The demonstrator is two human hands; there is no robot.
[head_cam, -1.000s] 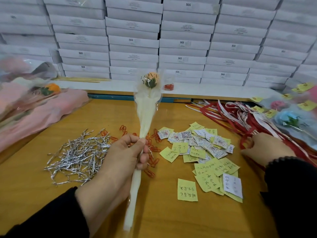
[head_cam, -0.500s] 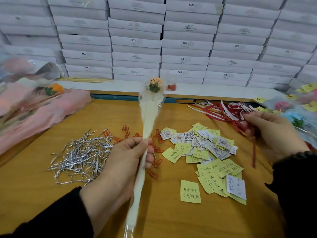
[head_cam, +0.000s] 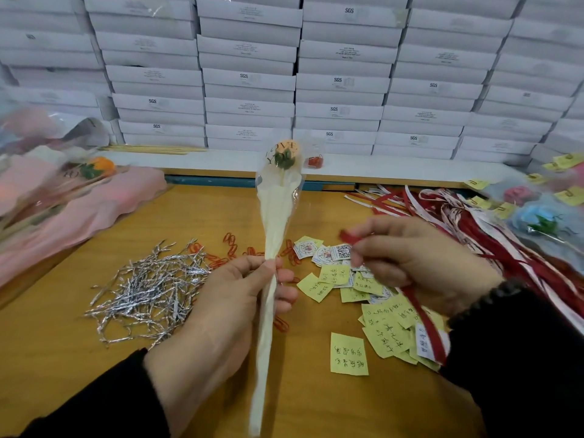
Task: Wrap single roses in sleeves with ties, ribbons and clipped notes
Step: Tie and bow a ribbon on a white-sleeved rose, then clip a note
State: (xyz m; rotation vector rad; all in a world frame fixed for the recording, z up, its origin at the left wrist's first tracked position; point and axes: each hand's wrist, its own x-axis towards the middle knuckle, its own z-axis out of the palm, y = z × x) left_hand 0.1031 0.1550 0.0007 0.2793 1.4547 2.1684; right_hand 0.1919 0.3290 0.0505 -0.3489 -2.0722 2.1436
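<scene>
While I look down at the wooden table (head_cam: 196, 216), my left hand (head_cam: 234, 298) grips a wrapped rose (head_cam: 283, 154) by the thin part of its cream sleeve (head_cam: 278, 216), fingers curled round it. It stands nearly upright, its orange head at the top. My right hand (head_cam: 420, 257) pinches one red ribbon (head_cam: 423, 317), and the ribbon hangs down past my wrist. Yellow notes (head_cam: 349, 354) lie under that hand. Shiny silver ties (head_cam: 148, 286) sit in a pile to the left, with red clips (head_cam: 230, 243) just beside them. More ribbons (head_cam: 474, 216) lie at the right. White boxes (head_cam: 249, 77) are stacked behind the table.
</scene>
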